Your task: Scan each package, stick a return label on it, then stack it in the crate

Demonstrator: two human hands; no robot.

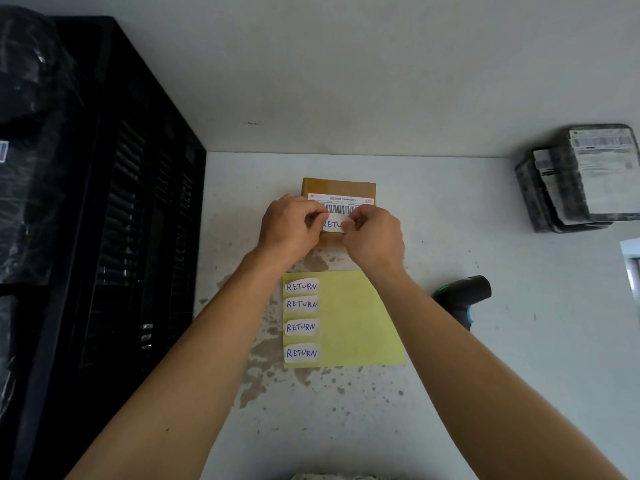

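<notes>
Beside the slatted black plastic crate (114,237), a brown cardboard package (349,187) bears glossy tape and a matt white paper return label (333,225); the white tabletop (485,358) nearby looks chipped and rough.

A white desk (450,393) stands pushed against a plain pale wall (346,64). The desk's surface is worn, with brownish chipped patches and specks near its middle. The light is soft and even, dimmer toward the left. A small dark mark shows low on the wall.
</notes>
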